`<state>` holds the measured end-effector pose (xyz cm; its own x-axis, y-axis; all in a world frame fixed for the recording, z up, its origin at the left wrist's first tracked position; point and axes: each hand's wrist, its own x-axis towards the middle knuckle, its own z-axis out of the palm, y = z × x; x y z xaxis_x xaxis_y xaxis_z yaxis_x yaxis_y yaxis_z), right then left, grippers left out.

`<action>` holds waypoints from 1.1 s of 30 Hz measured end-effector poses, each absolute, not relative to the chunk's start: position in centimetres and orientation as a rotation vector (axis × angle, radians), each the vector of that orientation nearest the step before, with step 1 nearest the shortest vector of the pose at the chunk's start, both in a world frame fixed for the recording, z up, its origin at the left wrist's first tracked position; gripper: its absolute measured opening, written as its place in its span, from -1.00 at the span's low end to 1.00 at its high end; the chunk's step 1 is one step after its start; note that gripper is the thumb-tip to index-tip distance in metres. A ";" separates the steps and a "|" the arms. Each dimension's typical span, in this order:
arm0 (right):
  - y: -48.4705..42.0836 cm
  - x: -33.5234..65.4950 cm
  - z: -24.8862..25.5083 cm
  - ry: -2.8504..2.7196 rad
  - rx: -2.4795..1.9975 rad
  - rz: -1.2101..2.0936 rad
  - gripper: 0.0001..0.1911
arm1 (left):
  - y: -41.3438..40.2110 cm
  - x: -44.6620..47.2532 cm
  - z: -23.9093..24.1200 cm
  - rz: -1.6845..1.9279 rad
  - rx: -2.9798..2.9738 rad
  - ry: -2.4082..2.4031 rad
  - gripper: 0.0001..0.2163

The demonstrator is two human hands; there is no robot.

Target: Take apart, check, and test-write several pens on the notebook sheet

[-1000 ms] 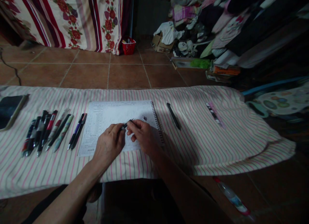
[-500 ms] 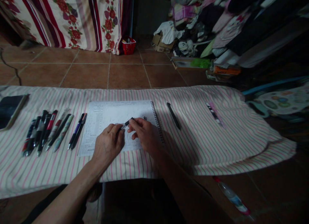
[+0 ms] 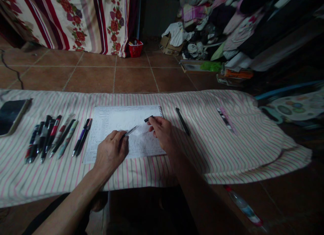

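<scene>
Above the spiral notebook (image 3: 126, 115), my left hand (image 3: 111, 149) is closed on a pen (image 3: 131, 130) whose thin pointed end sticks out to the upper right. My right hand (image 3: 163, 132) pinches a short black tube-like piece (image 3: 149, 119), probably a pen grip or cap, apart from the pen's point. Handwriting and printed columns cover much of the page. To the right of the notebook lies a single black pen (image 3: 182, 121). Left of it are a purple-and-black pen (image 3: 80, 140) and a black pen with an orange end (image 3: 84, 137), side by side.
Several pens (image 3: 45, 137) lie grouped on the striped cloth (image 3: 222, 160), near a phone (image 3: 11, 115) at the far left. A pink, black and white strip (image 3: 226, 120) lies at the right. On the floor are a bottle (image 3: 244, 208) and a red basket (image 3: 135, 49).
My right hand has moved up and right, pulling the black piece off the pen and baring its thin point. My left hand stays nearly in place, still holding the pen.
</scene>
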<state>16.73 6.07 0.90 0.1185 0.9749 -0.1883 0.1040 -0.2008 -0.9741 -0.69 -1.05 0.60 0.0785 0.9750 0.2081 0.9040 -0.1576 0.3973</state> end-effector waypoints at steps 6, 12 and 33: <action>6.3 17.1 0.8 -1.434 -1.572 0.912 -0.69 | -1.1 -0.6 0.8 0.658 2.194 1.935 -0.72; 5.7 16.3 1.2 -1.713 -1.789 0.680 -0.73 | -1.0 -0.6 0.8 0.658 2.195 1.938 -0.71; 4.6 16.2 0.7 -1.855 -1.785 0.438 -0.74 | -0.8 -0.1 1.1 0.622 2.192 2.018 -0.73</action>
<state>16.24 4.62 0.74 0.0075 0.9894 0.1453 0.8196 0.0772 -0.5677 -0.05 -0.81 1.10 0.0396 0.9726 0.2292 0.9328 -0.1182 0.3405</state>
